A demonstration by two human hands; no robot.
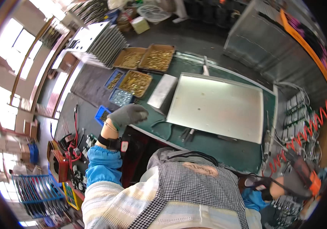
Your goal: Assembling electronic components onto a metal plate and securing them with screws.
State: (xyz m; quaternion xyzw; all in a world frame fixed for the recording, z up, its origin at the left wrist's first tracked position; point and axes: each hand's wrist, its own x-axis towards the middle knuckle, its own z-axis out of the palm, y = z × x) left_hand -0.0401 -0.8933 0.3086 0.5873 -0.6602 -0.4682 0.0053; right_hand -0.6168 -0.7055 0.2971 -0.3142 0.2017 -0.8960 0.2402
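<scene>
My left hand [131,115], in a grey glove, hangs over the near edge of the green bench, its fingers curled in. Whether something small is inside them I cannot see. Just beyond it are a blue bin of pale silvery parts [121,97] and a yellow tray of brass-coloured parts [136,83]. A small blue bin [102,114] sits beside my left wrist. Far to the right, my gloved right hand [296,171] is closed around an orange-and-black hand tool [315,184], partly hidden and blurred. A flat pale metal panel [217,107] lies on the bench between both hands.
A silvery block [162,94] stands left of the panel. Behind the bins rises a stack of metal panels [96,42]. A red coiled cord [305,131] stretches along the right, near wired boards [294,114]. Red-handled tools [71,150] crowd the left side.
</scene>
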